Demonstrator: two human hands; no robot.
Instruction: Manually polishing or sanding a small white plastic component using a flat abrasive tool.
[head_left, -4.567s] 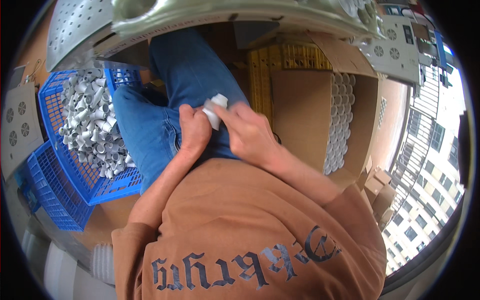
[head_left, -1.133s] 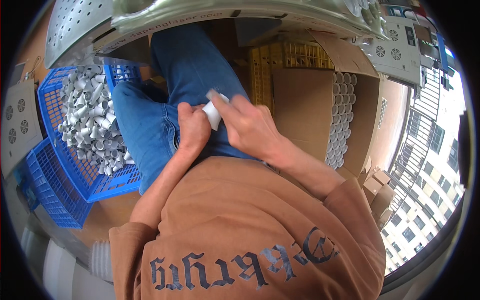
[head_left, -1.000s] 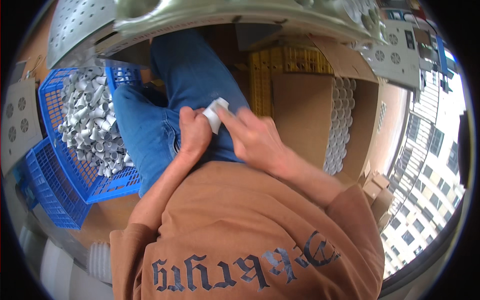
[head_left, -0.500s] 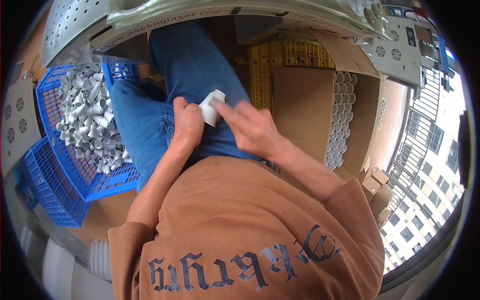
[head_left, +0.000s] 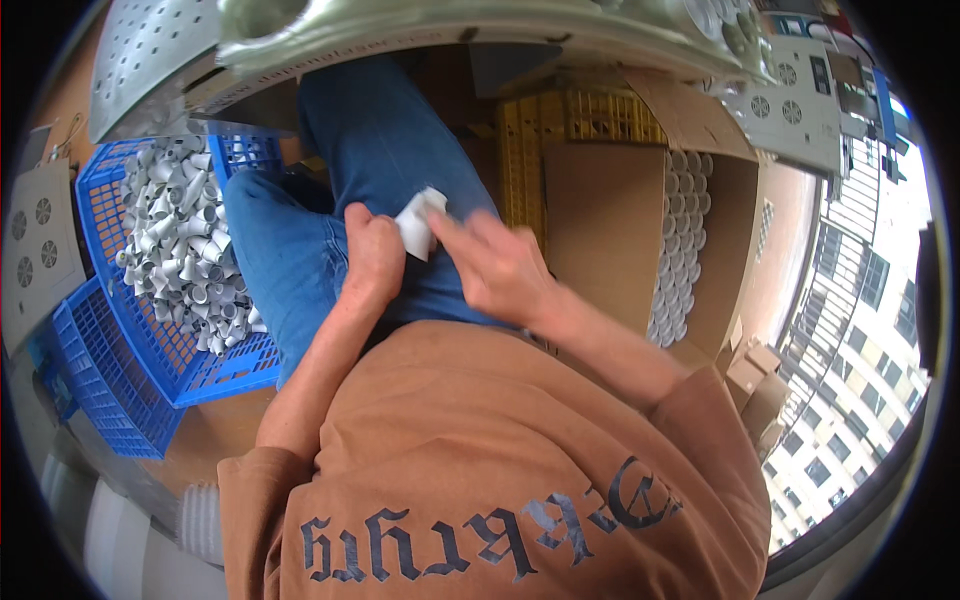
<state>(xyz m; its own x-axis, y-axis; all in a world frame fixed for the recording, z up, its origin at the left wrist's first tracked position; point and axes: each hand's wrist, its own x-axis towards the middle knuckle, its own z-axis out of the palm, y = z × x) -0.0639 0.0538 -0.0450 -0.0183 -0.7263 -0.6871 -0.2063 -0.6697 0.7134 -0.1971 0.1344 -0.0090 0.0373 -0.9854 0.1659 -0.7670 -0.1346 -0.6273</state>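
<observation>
A white plastic pipe fitting (head_left: 415, 228) with a bend or branch is held over my right thigh. My left hand (head_left: 374, 254) is closed in a fist round its left end, thumb on top. From the right, my right hand (head_left: 503, 262) reaches to the fitting, its index finger stretched toward the fitting's near right side. Motion smears those fingertips, so I cannot make out whether they grip or only touch. Many similar white fittings (head_left: 180, 235) lie heaped in a blue crate (head_left: 222, 380) at my left.
An open cardboard box (head_left: 605, 240) at my right holds stacked rows of white fittings (head_left: 683, 235). Behind it stands a yellow crate (head_left: 520, 165). A metal machine edge (head_left: 400, 48) spans above my knees. Another blue crate (head_left: 105, 370) sits beside the first.
My right hand has shifted slightly at the fitting, which has tilted a little. My left hand keeps its hold. The whole view has moved slightly.
</observation>
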